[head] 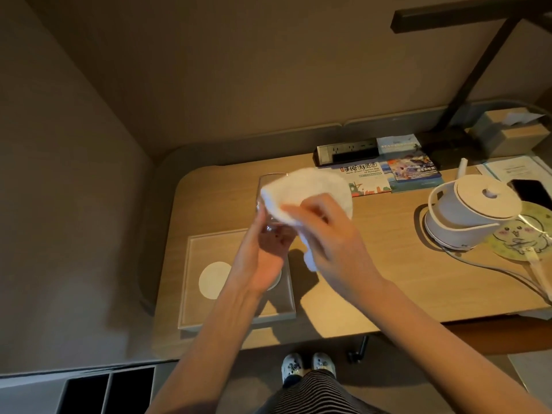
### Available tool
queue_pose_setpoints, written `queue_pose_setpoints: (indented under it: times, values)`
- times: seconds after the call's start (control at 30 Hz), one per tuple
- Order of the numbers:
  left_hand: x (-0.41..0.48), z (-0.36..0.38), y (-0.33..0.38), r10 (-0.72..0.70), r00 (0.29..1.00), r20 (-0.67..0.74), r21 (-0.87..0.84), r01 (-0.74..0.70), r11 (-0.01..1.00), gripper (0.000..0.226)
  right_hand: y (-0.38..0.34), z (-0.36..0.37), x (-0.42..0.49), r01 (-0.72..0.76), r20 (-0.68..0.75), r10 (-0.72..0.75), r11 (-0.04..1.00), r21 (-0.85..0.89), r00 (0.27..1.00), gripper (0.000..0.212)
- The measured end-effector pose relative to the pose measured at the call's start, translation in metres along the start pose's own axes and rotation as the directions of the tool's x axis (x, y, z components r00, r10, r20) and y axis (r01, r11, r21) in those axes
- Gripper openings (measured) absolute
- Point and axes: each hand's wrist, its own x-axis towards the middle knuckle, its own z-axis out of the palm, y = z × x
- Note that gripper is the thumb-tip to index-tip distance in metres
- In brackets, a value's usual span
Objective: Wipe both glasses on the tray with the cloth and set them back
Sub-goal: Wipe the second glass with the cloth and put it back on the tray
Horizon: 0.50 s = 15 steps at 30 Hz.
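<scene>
**Wiping a glass up in the air**

Holding the glass (270,204) up over the desk (373,279), the left hand (263,255) is wrapped around its bottom part. The glass is clear and hard to see, but its rim shows at the far left of the cloth. The right hand (331,234) is closed on the white cloth (301,195) and presses it onto the top of the glass. The two hands are close together, nearly touching.

The tray (239,319) sits on the desk right under the hands. One round white coaster (213,279) on it is bare. A second coaster peeks out from under the left wrist. I cannot see another glass anywhere, so I cannot tell which glass this one is.

What could go wrong? The glass is smooth. If the right hand rubs too hard, the glass could twist out of the left hand, fall on the tray and break. The cloth also hides the rim, so a finger could push the wrong way. The kettle (466,210) and its cord are well apart on the right.
</scene>
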Motion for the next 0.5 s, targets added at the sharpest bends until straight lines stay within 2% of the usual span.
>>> queue_pose_setpoints:
  times: [0.07, 0.1, 0.2, 0.27, 0.4, 0.43, 0.5]
  values:
    - [-0.002, 0.002, 0.0, -0.018, 0.999, 0.042, 0.027, 0.017, 0.999, 0.077, 0.007, -0.004, 0.014, -0.077, -0.116, 0.078, 0.997, 0.011, 0.99, 0.029]
    - [-0.003, 0.003, 0.0, -0.022, 0.999, 0.046, 0.045, 0.02, 0.999, 0.076, 0.008, -0.004, 0.015, -0.088, -0.125, 0.089, 0.996, 0.008, 0.988, 0.029]
    - [-0.007, 0.004, 0.001, -0.027, 0.999, -0.03, 0.045, 0.029, 0.999, 0.057, 0.0, 0.006, -0.001, -0.046, -0.006, 0.046, 0.999, 0.008, 0.999, 0.03]
    - [-0.008, 0.002, 0.001, -0.029, 0.997, -0.073, 0.057, 0.033, 0.998, 0.056, -0.004, 0.009, -0.007, -0.024, 0.03, 0.023, 1.0, 0.016, 0.999, 0.029]
    - [-0.006, -0.004, 0.0, -0.013, 0.996, -0.094, 0.013, 0.014, 1.0, 0.071, 0.003, 0.009, 0.01, -0.155, -0.167, 0.159, 0.987, 0.033, 0.973, 0.027]
    - [-0.005, -0.006, 0.001, -0.012, 0.995, -0.099, -0.026, 0.009, 1.0, 0.071, 0.002, 0.011, 0.01, -0.177, -0.191, 0.181, 0.983, 0.043, 0.965, 0.028]
    - [-0.003, -0.009, 0.003, 0.012, 0.994, -0.107, -0.049, -0.017, 0.999, 0.068, -0.006, 0.018, 0.002, -0.151, -0.152, 0.152, 0.988, 0.024, 0.977, 0.03]
